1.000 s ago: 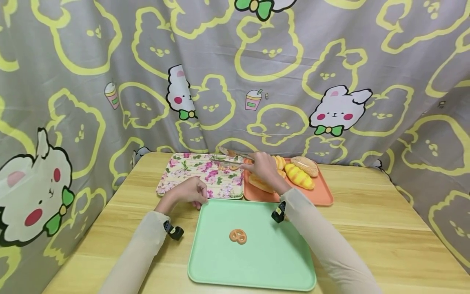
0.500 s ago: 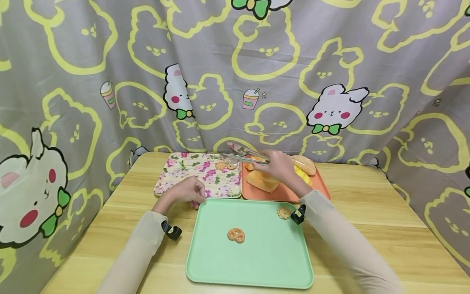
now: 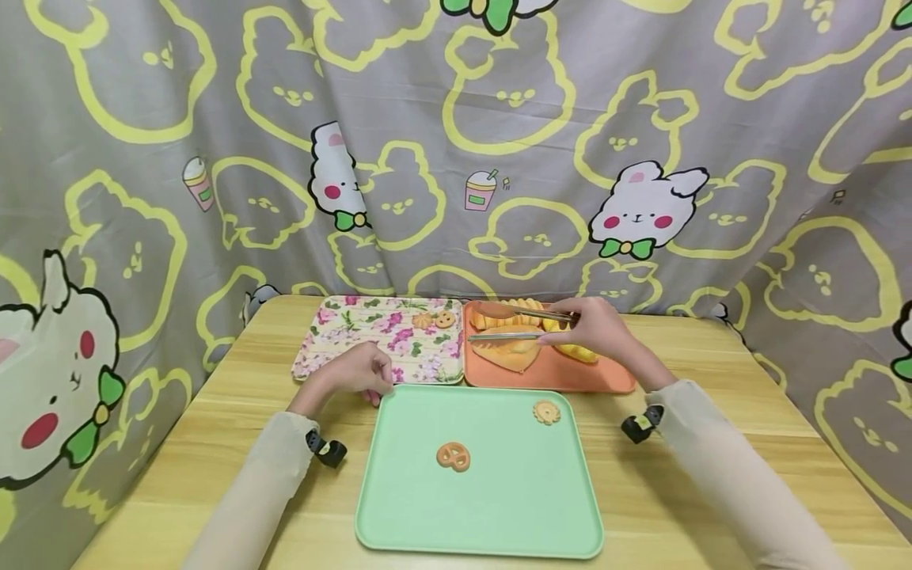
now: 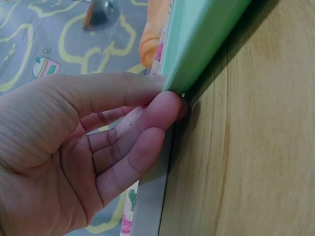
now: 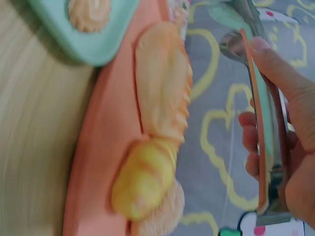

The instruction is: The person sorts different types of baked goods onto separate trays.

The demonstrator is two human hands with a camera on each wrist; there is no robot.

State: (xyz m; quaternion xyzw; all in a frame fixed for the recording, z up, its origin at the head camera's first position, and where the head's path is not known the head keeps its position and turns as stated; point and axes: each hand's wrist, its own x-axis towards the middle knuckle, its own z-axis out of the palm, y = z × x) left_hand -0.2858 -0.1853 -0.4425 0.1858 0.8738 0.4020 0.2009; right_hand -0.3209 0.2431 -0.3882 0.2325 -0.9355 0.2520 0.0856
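Right wrist view: seeded bun (image 5: 170,211) partly hidden (by yellow bread (image 5: 142,182)), scalloped cookie (image 5: 90,14) cut off, tongs (image 5: 268,132) cropped

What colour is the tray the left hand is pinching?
Light green; that tray shows best in the head view.

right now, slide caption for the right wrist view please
A right hand grips metal tongs; breads lie on an orange tray, a cookie on a green tray.

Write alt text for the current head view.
Right hand holds metal tongs over breads on an orange tray; left hand pinches the corner of a green tray bearing two cookies; a floral tray holds two more.
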